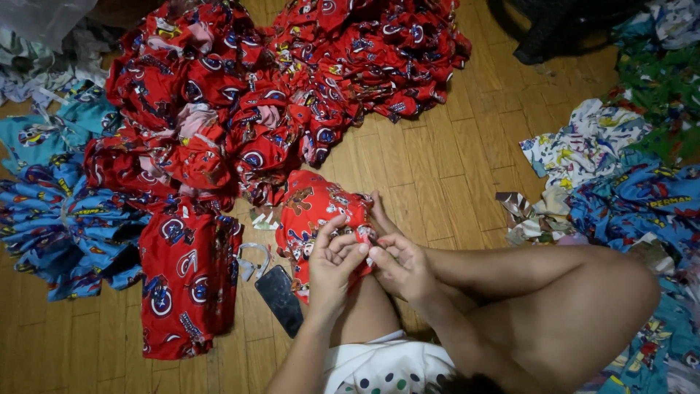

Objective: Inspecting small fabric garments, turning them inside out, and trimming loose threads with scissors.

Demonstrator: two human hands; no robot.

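I sit on a wooden floor with my knees drawn up. A small red printed garment lies bunched over my lap. My left hand pinches its near edge with the fingers curled on the cloth. Touching it from the right, my right hand grips the same edge; a small dark thing shows between the fingertips, too small to identify.
A large heap of red printed garments fills the floor ahead, with one laid flat at left. Blue printed garments pile at far left and more blue, white and green ones at right. A dark phone and white cloth strips lie by my knee.
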